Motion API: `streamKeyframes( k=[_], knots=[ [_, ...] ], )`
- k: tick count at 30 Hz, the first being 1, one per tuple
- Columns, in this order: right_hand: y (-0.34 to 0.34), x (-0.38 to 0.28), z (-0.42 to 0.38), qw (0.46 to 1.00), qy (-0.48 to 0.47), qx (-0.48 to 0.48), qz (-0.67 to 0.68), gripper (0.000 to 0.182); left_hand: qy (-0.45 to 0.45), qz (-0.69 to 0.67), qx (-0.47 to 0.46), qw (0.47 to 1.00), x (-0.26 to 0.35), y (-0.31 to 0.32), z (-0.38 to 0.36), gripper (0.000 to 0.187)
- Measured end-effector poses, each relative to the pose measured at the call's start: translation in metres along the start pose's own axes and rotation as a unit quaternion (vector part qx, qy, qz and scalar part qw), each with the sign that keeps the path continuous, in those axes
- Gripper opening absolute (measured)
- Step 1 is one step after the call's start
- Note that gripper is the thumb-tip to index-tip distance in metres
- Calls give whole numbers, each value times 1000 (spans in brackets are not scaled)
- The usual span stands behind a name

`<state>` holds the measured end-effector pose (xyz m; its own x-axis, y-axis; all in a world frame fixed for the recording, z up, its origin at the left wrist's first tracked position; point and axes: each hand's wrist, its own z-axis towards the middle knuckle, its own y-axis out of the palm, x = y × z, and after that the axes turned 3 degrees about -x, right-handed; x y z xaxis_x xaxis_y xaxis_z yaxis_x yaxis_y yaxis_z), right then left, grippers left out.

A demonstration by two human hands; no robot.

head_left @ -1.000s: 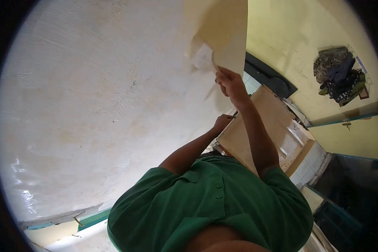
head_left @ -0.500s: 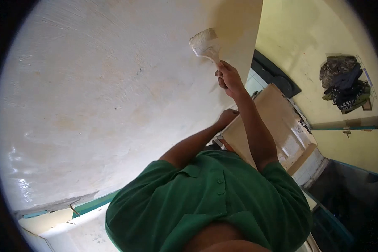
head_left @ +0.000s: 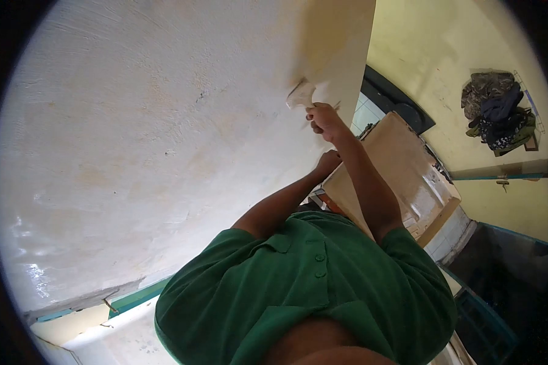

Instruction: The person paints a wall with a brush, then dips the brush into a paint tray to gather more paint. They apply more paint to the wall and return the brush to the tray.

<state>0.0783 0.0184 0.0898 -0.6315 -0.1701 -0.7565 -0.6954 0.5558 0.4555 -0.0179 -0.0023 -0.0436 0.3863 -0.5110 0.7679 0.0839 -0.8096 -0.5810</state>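
My right hand (head_left: 327,123) is closed round the handle of a wide paintbrush (head_left: 300,96), which is coated in whitish paint. Its bristle end is at the whitish, patchy wall (head_left: 164,121) and looks to be touching it. Below it, my left hand (head_left: 329,162) is closed beside the near edge of a brown wooden panel (head_left: 386,164). The left fingers are mostly hidden, so I cannot make out what they hold, if anything.
On the yellow wall (head_left: 426,48) at the right hangs a bundle of clothes (head_left: 498,115). A dark, flat object (head_left: 396,97) stands behind the panel. A teal strip (head_left: 141,297) runs along the whitish wall's edge at lower left.
My right hand has brought the paintbrush down the wall, closer to my body, and the brush has turned so its bristles look narrower. My left hand has barely shifted.
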Motion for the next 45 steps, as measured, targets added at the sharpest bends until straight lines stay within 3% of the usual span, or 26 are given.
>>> streamKeyframes(
  k=[4,7,13,16,20,23,24,27,34,38,41,42,45],
  knots=[
    [24,-21,-7,999,-49,-1,18,5,51,-19,65,996,-14,10,6,37],
    [33,-45,-31,996,-82,-24,28,6,-8,16,9,1000,-24,16,15,38],
    [45,-83,-74,988,-149,-42,10,13,-16,-29,23,999,7,-2,1,38],
    [27,-93,-96,986,-154,-61,-1,20,-66,-52,-57,995,9,-8,3,36],
    [30,-113,-106,974,-224,-19,41,22,-83,-70,-32,994,9,-7,1,34],
    [33,-120,-75,958,-231,-103,138,22,-113,-98,-46,988,21,-13,-3,34],
    [37,-119,-61,965,-216,-80,128,24,-97,-114,-42,988,14,-9,-1,35],
    [41,-94,-28,970,-195,-83,116,24,-61,11,-38,997,-3,1,8,36],
    [16,-55,-19,986,-134,-33,89,24,-9,-89,9,996,-7,4,4,38],
    [4,-24,-12,991,-129,41,1,26,4,-12,10,1000,-10,4,6,36],
    [-21,14,24,916,-222,175,-285,34,6,-14,16,1000,-12,5,7,35],
    [-24,13,16,913,-231,175,-289,31,21,-24,15,999,-4,0,4,34],
    [-23,-4,-16,890,-251,198,-325,27,-62,-19,-28,997,15,-12,-2,33]
  ],
)
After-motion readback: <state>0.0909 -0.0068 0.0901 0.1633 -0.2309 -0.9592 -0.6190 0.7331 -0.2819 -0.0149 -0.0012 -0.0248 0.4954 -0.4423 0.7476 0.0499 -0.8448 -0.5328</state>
